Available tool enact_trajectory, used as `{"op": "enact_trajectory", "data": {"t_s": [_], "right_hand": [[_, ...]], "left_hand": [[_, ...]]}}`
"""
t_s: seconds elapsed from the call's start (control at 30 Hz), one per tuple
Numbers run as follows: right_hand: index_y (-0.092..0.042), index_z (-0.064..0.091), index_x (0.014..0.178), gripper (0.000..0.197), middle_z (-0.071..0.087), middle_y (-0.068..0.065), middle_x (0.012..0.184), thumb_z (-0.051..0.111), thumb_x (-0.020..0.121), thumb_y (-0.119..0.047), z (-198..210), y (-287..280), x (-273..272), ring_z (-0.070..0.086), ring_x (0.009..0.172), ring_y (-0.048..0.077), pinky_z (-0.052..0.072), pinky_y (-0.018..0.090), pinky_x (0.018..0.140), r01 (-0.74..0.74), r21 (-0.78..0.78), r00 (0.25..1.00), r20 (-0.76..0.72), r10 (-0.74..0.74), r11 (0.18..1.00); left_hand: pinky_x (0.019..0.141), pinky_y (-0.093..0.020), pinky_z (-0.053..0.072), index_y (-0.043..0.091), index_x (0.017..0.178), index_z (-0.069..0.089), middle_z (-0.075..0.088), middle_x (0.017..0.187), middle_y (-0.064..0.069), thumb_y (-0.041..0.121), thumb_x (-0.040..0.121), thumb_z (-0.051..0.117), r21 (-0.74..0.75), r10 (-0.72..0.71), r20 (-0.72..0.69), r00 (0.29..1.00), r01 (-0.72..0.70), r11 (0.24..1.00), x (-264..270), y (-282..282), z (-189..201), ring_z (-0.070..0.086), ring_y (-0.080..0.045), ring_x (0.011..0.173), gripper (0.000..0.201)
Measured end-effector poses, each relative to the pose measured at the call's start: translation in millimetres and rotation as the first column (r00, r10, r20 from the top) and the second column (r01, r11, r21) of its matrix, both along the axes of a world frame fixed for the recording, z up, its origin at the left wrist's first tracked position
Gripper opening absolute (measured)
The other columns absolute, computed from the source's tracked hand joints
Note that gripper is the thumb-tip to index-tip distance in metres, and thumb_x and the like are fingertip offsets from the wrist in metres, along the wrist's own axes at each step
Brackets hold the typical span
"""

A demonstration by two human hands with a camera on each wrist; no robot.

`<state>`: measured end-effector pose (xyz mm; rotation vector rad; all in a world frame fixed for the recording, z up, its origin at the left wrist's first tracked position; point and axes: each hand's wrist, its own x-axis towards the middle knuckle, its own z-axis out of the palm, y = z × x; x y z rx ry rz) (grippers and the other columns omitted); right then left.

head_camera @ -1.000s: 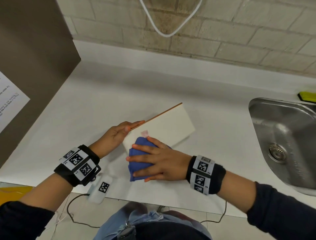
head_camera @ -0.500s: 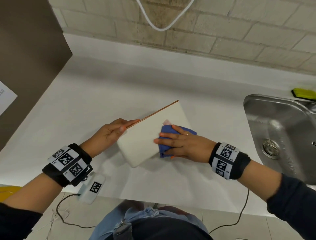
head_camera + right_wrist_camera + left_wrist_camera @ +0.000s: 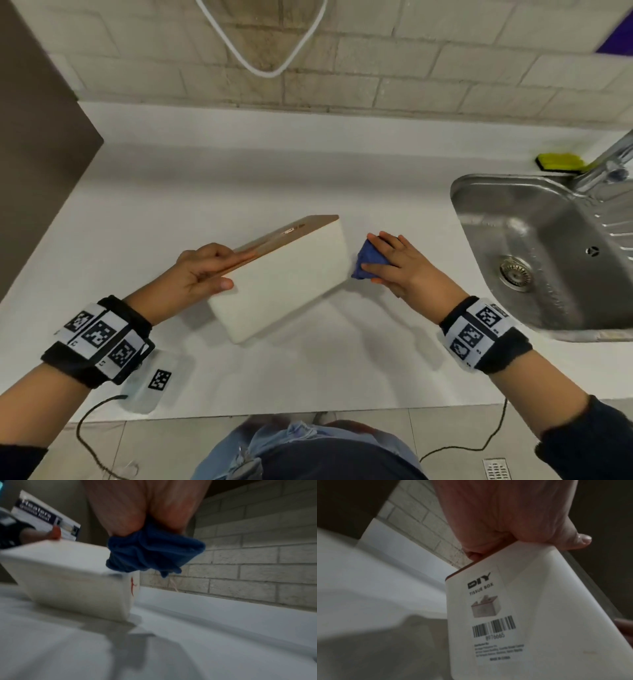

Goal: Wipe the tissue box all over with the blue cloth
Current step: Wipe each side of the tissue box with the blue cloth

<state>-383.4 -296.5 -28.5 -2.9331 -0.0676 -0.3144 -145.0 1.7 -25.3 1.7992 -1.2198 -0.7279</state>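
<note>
Tissue box (image 3: 284, 274) tilted on counter (image 3: 171, 192).
Left hand (image 3: 202, 270) grip clamped on its near end; right hand (image 3: 394, 263) clutches bunched blue cloth (image 3: 368, 257) against far end.

Left grip (image 3: 202, 270) pinches the tilted tissue box (image 3: 284, 277); right grip (image 3: 394, 263) clutches the bunched blue cloth (image 3: 368, 258)

a white countertop (image 3: 144, 222) carries the tilted tissue box (image 3: 284, 277), resting on its lower edge. a steel sink (image 3: 534, 246) is set into it; a yellow sponge (image 3: 558, 161) lies behind.
</note>
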Motion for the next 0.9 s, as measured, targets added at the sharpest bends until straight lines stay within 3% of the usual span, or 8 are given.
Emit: {"op": "enact_trajectory", "data": {"t_s": [0.2, 0.3, 0.37, 0.43, 0.5, 0.6, 0.77, 0.9], "right_hand": [[-0.009, 0.056, 0.124, 0.036, 0.044, 0.008, 0.138, 0.039, 0.096, -0.024, 6.0, 63.8, 12.8, 0.034, 0.13, 0.019, 0.023, 0.019, 0.112, 0.102, 0.415, 0.952, 0.223, -0.21, 0.904], [0.006, 0.06, 0.113, 0.03, 0.056, 0.021, 0.123, 0.047, 0.087, 0.001, 11.9, 102.4, 47.5, 0.042, 0.12, 0.018, 0.017, 0.002, 0.104, 0.107, 0.624, 0.93, 0.213, -0.3, 0.774], [0.012, 0.062, 0.102, 0.028, 0.062, 0.032, 0.11, 0.053, 0.076, 0.015, 17.1, 127.8, 64.4, 0.044, 0.113, 0.027, 0.015, 0.005, 0.105, 0.079, 0.6, 0.923, 0.257, -0.285, 0.796], [0.011, 0.064, 0.096, 0.026, 0.064, 0.033, 0.104, 0.055, 0.073, 0.02, 25.7, 148.3, 71.4, 0.053, 0.107, 0.04, 0.031, 0.023, 0.1, 0.007, 0.552, 0.969, 0.203, -0.142, 0.834], [0.008, 0.063, 0.096, 0.016, 0.064, 0.029, 0.101, 0.052, 0.084, 0.01, 22.5, 157.8, 66.3, 0.058, 0.101, 0.041, 0.041, 0.044, 0.091, -0.125, 0.51, 0.99, 0.126, 0.07, 0.851], [-0.008, 0.061, 0.113, 0.042, 0.068, 0.014, 0.109, 0.036, 0.096, -0.036, 1.4, 145.2, 37.7, 0.058, 0.103, 0.025, 0.043, 0.03, 0.09, -0.106, 0.573, 0.979, -0.082, 0.186, 0.813], [-0.034, 0.055, 0.116, 0.035, 0.064, -0.019, 0.105, 0.036, 0.089, -0.046, 2.8, 99.2, -4.2, 0.058, 0.098, 0.0, 0.043, 0.017, 0.09, 0.151, 0.687, 0.988, -0.089, -0.124, 0.711], [-0.053, 0.055, 0.103, 0.023, 0.061, -0.035, 0.099, 0.039, 0.088, -0.048, 19.5, 69.6, -17.9, 0.06, 0.094, -0.003, 0.046, 0.016, 0.082, 0.234, 0.721, 0.928, 0.034, -0.37, 0.652]], "left_hand": [[0.095, -0.008, 0.033, 0.058, 0.121, 0.047, 0.054, 0.11, 0.004, 0.077, 0.073, 0.042, 0.008, -0.004, -0.04, 0.999, 0.004, 1.0, 4.3, 2.4, 2.7, 0.05, -0.011, 0.109, 0.052], [0.096, -0.009, 0.034, 0.055, 0.121, 0.048, 0.055, 0.112, 0.002, 0.077, 0.074, 0.042, -0.023, 0.013, -0.043, 0.999, -0.014, 1.0, 1.4, 3.1, 0.8, 0.051, -0.007, 0.11, 0.052], [0.094, -0.009, 0.034, 0.055, 0.12, 0.049, 0.055, 0.112, 0.003, 0.076, 0.075, 0.042, -0.048, 0.025, -0.046, 0.999, -0.027, 0.998, 1.8, 3.9, -1.1, 0.052, -0.004, 0.109, 0.051], [0.095, -0.011, 0.035, 0.054, 0.121, 0.048, 0.056, 0.113, -0.001, 0.074, 0.077, 0.042, -0.06, 0.038, -0.038, 0.999, -0.041, 0.997, 5.2, 5.6, -3.6, 0.052, -0.008, 0.11, 0.049], [0.096, -0.011, 0.035, 0.053, 0.122, 0.048, 0.056, 0.116, -0.009, 0.073, 0.078, 0.041, -0.062, 0.051, -0.017, 0.999, -0.052, 0.997, 10.2, 7.9, -5.1, 0.052, -0.007, 0.11, 0.049], [0.095, -0.01, 0.034, 0.052, 0.121, 0.049, 0.057, 0.112, -0.003, 0.074, 0.078, 0.04, -0.068, 0.057, 0.029, 0.998, -0.055, 0.996, 15.3, 10.7, -1.7, 0.052, -0.007, 0.109, 0.05], [0.091, -0.007, 0.035, 0.056, 0.121, 0.048, 0.052, 0.111, 0.009, 0.071, 0.074, 0.048, -0.013, 0.021, 0.062, 0.998, -0.021, 1.0, 18.1, 14.9, 4.4, 0.051, -0.012, 0.106, 0.049], [0.099, -0.027, 0.035, 0.054, 0.128, 0.042, 0.051, 0.111, 0.015, 0.072, 0.069, 0.053, 0.099, -0.093, 0.261, 0.961, 0.069, 0.993, 16.1, 17.6, 8.1, 0.048, -0.017, 0.108, 0.062]]}}
